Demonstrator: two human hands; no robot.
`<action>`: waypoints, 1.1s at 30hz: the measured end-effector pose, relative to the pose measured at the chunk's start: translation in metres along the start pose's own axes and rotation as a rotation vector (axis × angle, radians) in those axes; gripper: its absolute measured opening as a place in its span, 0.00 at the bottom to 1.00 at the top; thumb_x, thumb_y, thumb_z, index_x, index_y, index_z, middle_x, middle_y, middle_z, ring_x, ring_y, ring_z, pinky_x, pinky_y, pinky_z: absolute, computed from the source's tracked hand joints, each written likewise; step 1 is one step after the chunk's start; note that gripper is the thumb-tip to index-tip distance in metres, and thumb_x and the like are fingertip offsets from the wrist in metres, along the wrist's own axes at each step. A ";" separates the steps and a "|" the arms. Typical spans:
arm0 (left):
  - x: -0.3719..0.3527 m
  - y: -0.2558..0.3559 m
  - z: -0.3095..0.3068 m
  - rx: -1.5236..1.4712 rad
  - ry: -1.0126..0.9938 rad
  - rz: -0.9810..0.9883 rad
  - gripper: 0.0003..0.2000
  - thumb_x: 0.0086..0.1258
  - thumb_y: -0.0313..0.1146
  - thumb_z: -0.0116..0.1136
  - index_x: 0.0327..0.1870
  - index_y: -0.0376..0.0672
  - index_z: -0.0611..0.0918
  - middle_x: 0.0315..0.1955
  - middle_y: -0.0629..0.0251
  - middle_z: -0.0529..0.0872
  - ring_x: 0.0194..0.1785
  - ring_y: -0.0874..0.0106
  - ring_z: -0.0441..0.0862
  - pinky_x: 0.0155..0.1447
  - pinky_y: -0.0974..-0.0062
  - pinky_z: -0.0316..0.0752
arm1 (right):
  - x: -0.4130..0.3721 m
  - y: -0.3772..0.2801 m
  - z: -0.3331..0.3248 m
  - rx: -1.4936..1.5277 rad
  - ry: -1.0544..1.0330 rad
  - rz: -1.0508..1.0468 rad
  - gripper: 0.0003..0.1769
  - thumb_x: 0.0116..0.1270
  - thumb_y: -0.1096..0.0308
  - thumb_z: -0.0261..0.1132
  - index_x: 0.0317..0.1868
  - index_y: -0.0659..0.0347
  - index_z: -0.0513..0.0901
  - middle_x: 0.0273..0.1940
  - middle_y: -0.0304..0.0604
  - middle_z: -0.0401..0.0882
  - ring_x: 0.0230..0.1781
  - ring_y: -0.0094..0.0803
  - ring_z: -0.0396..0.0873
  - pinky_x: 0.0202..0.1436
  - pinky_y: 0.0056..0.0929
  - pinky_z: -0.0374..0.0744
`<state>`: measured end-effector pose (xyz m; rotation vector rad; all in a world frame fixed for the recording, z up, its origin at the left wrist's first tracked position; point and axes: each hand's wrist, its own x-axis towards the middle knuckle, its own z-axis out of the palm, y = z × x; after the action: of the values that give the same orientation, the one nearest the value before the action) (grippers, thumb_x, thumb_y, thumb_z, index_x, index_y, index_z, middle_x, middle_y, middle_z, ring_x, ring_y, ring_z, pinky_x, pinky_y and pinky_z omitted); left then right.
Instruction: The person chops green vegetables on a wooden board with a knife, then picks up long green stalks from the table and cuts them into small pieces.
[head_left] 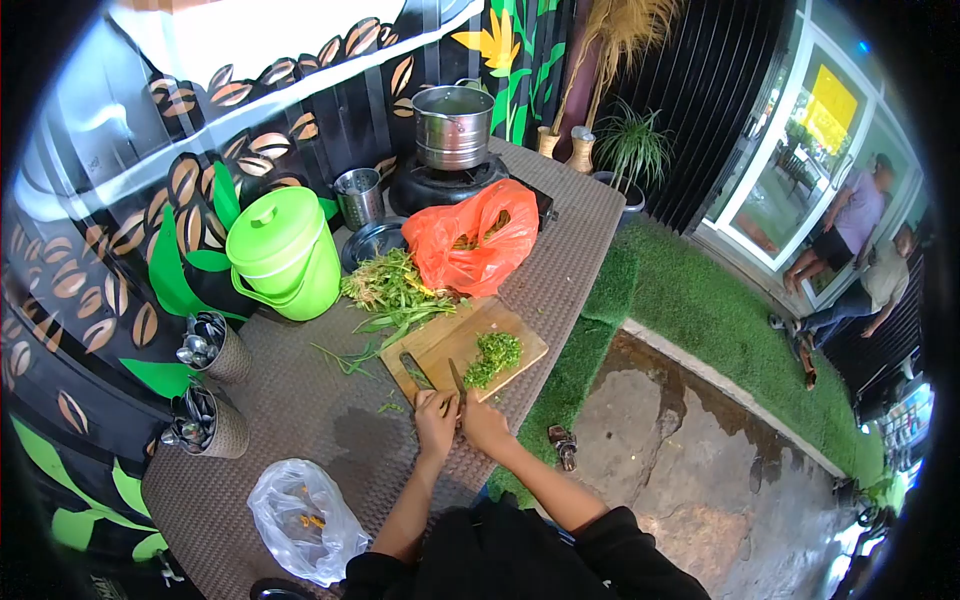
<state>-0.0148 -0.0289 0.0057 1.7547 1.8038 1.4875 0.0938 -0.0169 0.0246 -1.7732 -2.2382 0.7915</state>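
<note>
A wooden cutting board (428, 350) lies on the brown woven-look table, with a heap of chopped greens (493, 358) on its right part. My right hand (484, 422) is closed round the handle of a knife (456, 376), whose blade points away from me over the board. Just left of it, my left hand (437, 418) rests with curled fingers at the board's near edge, close to the blade; what those fingers hold is too small to name. Uncut leafy stems (392, 284) lie beyond the board, beside an orange plastic bag (478, 245).
Behind the board stand a lidded green bucket (285, 255), a metal cup (359, 197) and a steel pot (452, 130) on a stove. Cutlery holders (222, 435) and a clear plastic bag (305, 520) are on the left. Two people are near a glass door (800, 150).
</note>
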 end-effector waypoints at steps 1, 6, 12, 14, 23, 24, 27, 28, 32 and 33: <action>0.000 0.001 -0.001 -0.049 -0.002 -0.101 0.05 0.57 0.25 0.63 0.34 0.38 0.84 0.31 0.56 0.79 0.42 0.59 0.76 0.46 0.65 0.72 | -0.006 -0.001 0.003 -0.008 0.030 -0.001 0.15 0.68 0.66 0.49 0.50 0.66 0.62 0.32 0.63 0.81 0.34 0.58 0.82 0.36 0.53 0.80; 0.004 0.001 0.000 -0.110 -0.019 -0.237 0.06 0.56 0.25 0.64 0.34 0.37 0.84 0.34 0.56 0.78 0.44 0.59 0.77 0.48 0.65 0.73 | -0.004 -0.010 0.008 -0.006 0.049 0.058 0.14 0.69 0.66 0.48 0.49 0.67 0.62 0.30 0.63 0.81 0.33 0.59 0.82 0.35 0.52 0.80; 0.004 0.005 -0.002 0.046 0.121 -0.055 0.08 0.53 0.25 0.68 0.33 0.35 0.84 0.39 0.58 0.81 0.50 0.59 0.75 0.53 0.64 0.71 | 0.003 0.000 -0.005 0.003 0.039 -0.034 0.15 0.69 0.63 0.49 0.49 0.66 0.63 0.31 0.62 0.81 0.32 0.59 0.82 0.34 0.52 0.80; 0.000 0.001 -0.001 0.064 0.092 -0.063 0.07 0.53 0.25 0.68 0.32 0.35 0.84 0.40 0.60 0.82 0.53 0.60 0.72 0.55 0.64 0.70 | -0.008 -0.004 -0.001 0.013 0.052 -0.016 0.16 0.70 0.62 0.49 0.49 0.65 0.63 0.31 0.62 0.81 0.32 0.59 0.82 0.34 0.52 0.80; -0.003 -0.001 0.000 0.086 0.089 0.047 0.06 0.54 0.25 0.66 0.31 0.34 0.84 0.36 0.59 0.82 0.50 0.59 0.72 0.53 0.64 0.70 | 0.005 0.007 0.001 0.004 -0.006 -0.026 0.20 0.71 0.60 0.48 0.55 0.64 0.61 0.32 0.62 0.81 0.34 0.58 0.82 0.36 0.53 0.79; -0.003 0.001 0.000 0.088 0.074 0.046 0.05 0.55 0.24 0.65 0.31 0.34 0.83 0.36 0.59 0.82 0.49 0.58 0.71 0.54 0.64 0.69 | -0.001 0.009 0.003 -0.050 0.036 -0.043 0.19 0.71 0.60 0.48 0.54 0.64 0.61 0.31 0.61 0.81 0.33 0.58 0.82 0.35 0.53 0.79; -0.001 0.003 -0.002 0.135 0.027 0.069 0.04 0.58 0.24 0.62 0.32 0.34 0.82 0.36 0.58 0.80 0.49 0.56 0.70 0.56 0.62 0.68 | -0.007 0.019 0.001 -0.077 0.080 -0.010 0.16 0.72 0.60 0.48 0.51 0.64 0.63 0.30 0.61 0.81 0.31 0.58 0.81 0.35 0.53 0.79; -0.001 0.003 -0.002 0.136 0.026 0.069 0.04 0.58 0.24 0.62 0.32 0.34 0.82 0.36 0.58 0.80 0.49 0.56 0.70 0.56 0.62 0.68 | -0.009 0.022 0.001 -0.050 0.081 0.041 0.15 0.72 0.60 0.48 0.49 0.63 0.63 0.29 0.61 0.81 0.31 0.59 0.81 0.34 0.54 0.79; 0.007 0.009 0.000 0.194 -0.071 0.085 0.05 0.59 0.27 0.62 0.32 0.35 0.82 0.36 0.59 0.78 0.47 0.58 0.69 0.56 0.60 0.64 | 0.002 0.032 -0.001 -0.053 0.097 0.011 0.15 0.72 0.60 0.48 0.48 0.64 0.64 0.27 0.60 0.81 0.30 0.59 0.81 0.34 0.54 0.79; 0.008 0.011 0.002 0.236 -0.088 0.102 0.06 0.59 0.28 0.63 0.33 0.36 0.82 0.35 0.60 0.78 0.47 0.58 0.69 0.57 0.60 0.62 | 0.005 0.032 -0.004 -0.040 0.077 -0.011 0.15 0.72 0.60 0.48 0.48 0.64 0.64 0.28 0.60 0.81 0.30 0.59 0.81 0.34 0.54 0.79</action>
<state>-0.0087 -0.0231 0.0167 2.0153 1.9385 1.2517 0.1213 -0.0060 0.0106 -1.7753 -2.2272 0.6693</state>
